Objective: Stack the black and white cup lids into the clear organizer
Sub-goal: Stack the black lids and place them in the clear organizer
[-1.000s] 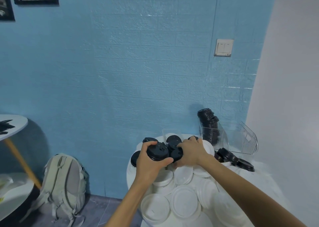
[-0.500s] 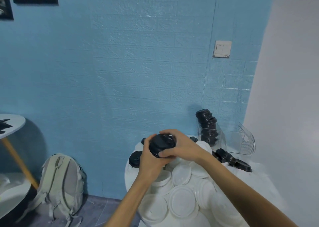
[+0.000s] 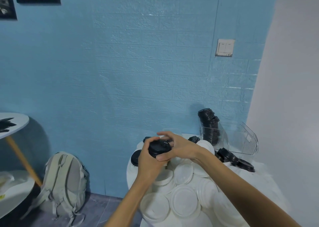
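My left hand (image 3: 150,163) grips a small stack of black lids (image 3: 158,148) from below, above the table's far left. My right hand (image 3: 177,148) lies over the stack's right side, thumb curled under its rim, fingers spread across the top. Several white lids (image 3: 183,201) cover the round table. The clear organizer (image 3: 241,140) stands at the back right with a tall leaning column of black lids (image 3: 209,125) in its left compartment. Its right compartment looks empty. More loose black lids (image 3: 233,159) lie in front of it.
One black lid (image 3: 135,157) sits at the table's left edge, another (image 3: 194,138) behind my right hand. A grey backpack (image 3: 65,180) leans on the blue wall on the floor to the left. A second white table (image 3: 12,125) with a wooden leg stands far left.
My right hand brought a black lid onto the stack in my left hand. Now both hands close around the stack, which has dropped slightly lower.
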Available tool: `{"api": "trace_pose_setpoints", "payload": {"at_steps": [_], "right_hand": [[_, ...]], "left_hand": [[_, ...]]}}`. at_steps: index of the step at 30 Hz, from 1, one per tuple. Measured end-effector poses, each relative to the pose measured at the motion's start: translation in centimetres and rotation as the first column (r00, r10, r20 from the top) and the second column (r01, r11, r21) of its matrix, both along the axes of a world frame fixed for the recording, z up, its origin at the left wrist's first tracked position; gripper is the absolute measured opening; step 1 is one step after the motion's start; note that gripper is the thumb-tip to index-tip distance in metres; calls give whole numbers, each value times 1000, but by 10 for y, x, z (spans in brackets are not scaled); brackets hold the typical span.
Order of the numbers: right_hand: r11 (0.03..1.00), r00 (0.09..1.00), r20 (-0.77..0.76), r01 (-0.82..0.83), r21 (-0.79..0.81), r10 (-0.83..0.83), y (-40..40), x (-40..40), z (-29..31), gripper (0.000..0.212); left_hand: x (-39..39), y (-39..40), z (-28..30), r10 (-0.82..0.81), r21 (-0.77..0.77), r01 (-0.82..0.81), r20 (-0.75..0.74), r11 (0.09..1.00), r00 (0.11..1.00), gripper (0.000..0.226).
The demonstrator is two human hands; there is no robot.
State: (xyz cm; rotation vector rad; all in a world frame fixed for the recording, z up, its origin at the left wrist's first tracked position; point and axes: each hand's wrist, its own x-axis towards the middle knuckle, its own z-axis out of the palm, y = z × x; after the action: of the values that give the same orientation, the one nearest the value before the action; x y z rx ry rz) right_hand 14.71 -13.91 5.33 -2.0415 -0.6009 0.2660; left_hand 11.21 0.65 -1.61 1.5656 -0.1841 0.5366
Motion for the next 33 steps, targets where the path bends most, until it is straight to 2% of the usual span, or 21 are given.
{"api": "trace_pose_setpoints", "payload": {"at_steps": [2, 4, 6, 9, 14, 18, 20, 22, 24, 26, 29, 33], "right_hand": [[998, 999, 9, 52, 28, -52, 9, 6, 5, 88], [987, 986, 54, 156, 45, -158, 20, 15, 10, 72], [970, 959, 173, 235, -57, -222, 34, 25, 13, 50], [931, 930, 335, 248, -268, -151, 55, 45, 3, 43], [848, 951, 308, 170, -503, -8, 89, 66, -19, 55], [618, 922, 351, 183, -765, 162, 106, 74, -35, 79], [549, 915, 352, 193, -813, 199, 110, 75, -41, 90], [510, 902, 368, 212, -834, 226, 112, 76, -48, 87], [511, 880, 406, 238, -826, 246, 111, 76, -53, 60], [543, 879, 418, 240, -805, 230, 110, 78, -56, 45], [607, 893, 410, 223, -763, 187, 109, 82, -58, 43], [727, 912, 400, 213, -653, 92, 108, 86, -45, 57]], "left_hand": [[2, 12, 2, 49, -15, -49, 2, 999, 999, 65], [3, 30, 2, 82, -31, -82, -2, 996, 997, 64], [3, 51, 0, 104, -40, -104, -24, 994, 994, 64], [1, 78, -6, 142, -30, -143, -37, 989, 989, 68], [-2, 104, -19, 154, 19, -153, -52, 988, 987, 66], [-3, 116, -27, 118, 37, -116, -50, 993, 992, 65], [-2, 120, -30, 101, 45, -99, -54, 994, 993, 65], [-1, 122, -31, 90, 54, -87, -60, 995, 994, 66], [-1, 122, -33, 83, 52, -79, -70, 996, 994, 66], [-2, 123, -34, 86, 52, -82, -73, 995, 994, 66], [-3, 122, -34, 91, 55, -88, -68, 995, 993, 66], [-3, 122, -30, 95, 29, -94, -60, 995, 994, 66]]}}
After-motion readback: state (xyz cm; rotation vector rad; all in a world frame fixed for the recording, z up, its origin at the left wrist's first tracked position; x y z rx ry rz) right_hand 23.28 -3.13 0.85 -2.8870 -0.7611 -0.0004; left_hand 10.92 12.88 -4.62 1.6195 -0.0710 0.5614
